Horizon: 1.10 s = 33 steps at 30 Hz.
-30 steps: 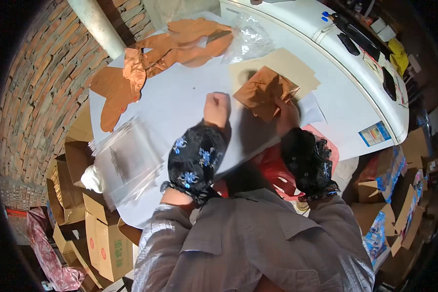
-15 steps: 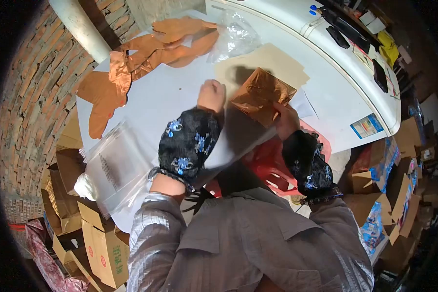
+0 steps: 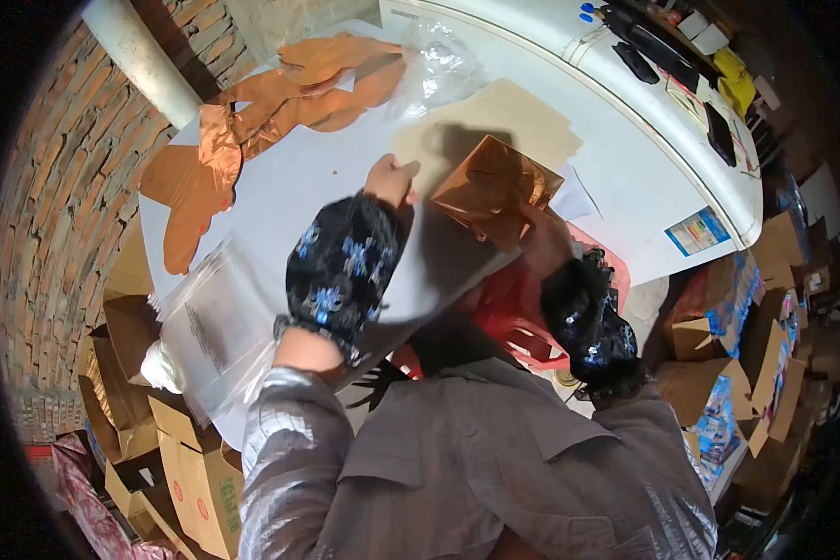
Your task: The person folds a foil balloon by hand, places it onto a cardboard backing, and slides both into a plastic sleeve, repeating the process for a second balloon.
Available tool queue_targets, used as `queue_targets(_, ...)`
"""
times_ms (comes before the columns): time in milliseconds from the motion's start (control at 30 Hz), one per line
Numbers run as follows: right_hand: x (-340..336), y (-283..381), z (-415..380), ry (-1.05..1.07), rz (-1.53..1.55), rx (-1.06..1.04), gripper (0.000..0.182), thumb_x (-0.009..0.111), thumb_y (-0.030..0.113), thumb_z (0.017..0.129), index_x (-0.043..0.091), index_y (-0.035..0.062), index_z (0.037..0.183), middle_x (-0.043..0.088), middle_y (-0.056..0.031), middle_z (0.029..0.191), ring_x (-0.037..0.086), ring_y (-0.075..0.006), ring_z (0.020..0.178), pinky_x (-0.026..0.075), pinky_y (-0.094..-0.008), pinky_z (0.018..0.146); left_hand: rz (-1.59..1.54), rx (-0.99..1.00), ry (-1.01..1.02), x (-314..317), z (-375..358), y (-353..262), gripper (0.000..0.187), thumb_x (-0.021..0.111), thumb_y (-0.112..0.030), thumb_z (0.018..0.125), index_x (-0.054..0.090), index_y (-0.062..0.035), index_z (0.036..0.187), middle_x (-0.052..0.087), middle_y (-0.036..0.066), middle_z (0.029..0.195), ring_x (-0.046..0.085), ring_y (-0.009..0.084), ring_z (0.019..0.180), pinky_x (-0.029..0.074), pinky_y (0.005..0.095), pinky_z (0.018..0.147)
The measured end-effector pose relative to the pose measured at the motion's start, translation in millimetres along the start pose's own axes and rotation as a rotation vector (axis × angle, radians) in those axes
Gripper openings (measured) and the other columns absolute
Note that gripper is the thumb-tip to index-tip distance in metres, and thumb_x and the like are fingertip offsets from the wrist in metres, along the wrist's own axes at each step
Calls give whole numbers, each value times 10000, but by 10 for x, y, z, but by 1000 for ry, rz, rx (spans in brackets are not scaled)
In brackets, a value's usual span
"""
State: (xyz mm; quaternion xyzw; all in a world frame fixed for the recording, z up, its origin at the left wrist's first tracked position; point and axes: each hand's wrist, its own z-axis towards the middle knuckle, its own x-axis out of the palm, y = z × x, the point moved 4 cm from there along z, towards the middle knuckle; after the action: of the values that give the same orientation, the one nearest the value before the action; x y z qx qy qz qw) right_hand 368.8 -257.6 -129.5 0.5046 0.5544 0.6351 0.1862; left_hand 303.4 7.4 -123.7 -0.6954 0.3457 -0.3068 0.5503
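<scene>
A copper-coloured, shiny folded foil square [image 3: 490,187] is held over the table by my right hand [image 3: 546,241], which grips its near right edge. Just left of it, my left hand [image 3: 392,179] is curled closed above the white tabletop [image 3: 294,177]; whether anything is pinched in its fingers is hidden. Beneath the foil square lies a stack of cream paper sheets [image 3: 523,107]. Several loose copper foil pieces [image 3: 345,61] spread along the far left of the table. A crumpled clear plastic bag [image 3: 439,70] touches the paper's far side.
Clear plastic sleeves [image 3: 210,322] lie at the table's left edge. A red plastic stool [image 3: 509,313] stands under the right arm. A white appliance [image 3: 625,154] borders the table on the right. Cardboard boxes [image 3: 196,467] stand at lower left, more boxes [image 3: 709,383] at right.
My left hand has moved slightly left, away from the foil square, with its thumb now more visible. The right hand still holds the square, which is tilted a little differently.
</scene>
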Motion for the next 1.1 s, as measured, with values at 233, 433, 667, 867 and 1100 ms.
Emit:
queue_targets(233,451,-309,-325,75,185,315,233,545,146,956,582,21,1149,647,-60,1047,629,-185,920,538,-348,809,-69,58,-350,-586,-1378,332,229,614,-118,903,477,50,977,572,117,808,610,173,627,563,310,482)
queue_targets(433,921,-603,-307,89,-218,416,173,539,131,942,613,38,1068,631,-49,914,607,-153,860,497,-309,745,447,42,-458,-858,-2035,150,380,639,-261,923,456,47,1048,631,217,845,666,311,710,533,421,618)
queue_targets(667,990,-629,-344,167,-212,304,247,536,159,963,601,-11,1130,642,-45,988,592,-123,874,481,-281,747,1123,89,-221,-1468,-1530,-606,407,554,-404,959,617,-2,962,669,235,864,644,416,803,500,478,710)
queue_targets(867,1053,-586,-378,156,-110,367,276,541,201,985,587,-14,1151,644,-49,1035,610,-124,883,501,-266,755,1113,510,-174,-1380,-408,-297,315,569,-271,905,610,-68,1143,589,206,1187,523,381,1153,436,454,987)
queue_targets(1100,989,-530,-411,151,-218,348,186,580,224,976,589,42,1016,627,-26,832,599,-116,690,500,-271,603,1170,380,-150,-1274,-725,-396,361,547,-269,915,591,-40,1190,585,188,1237,525,348,1181,428,455,1003)
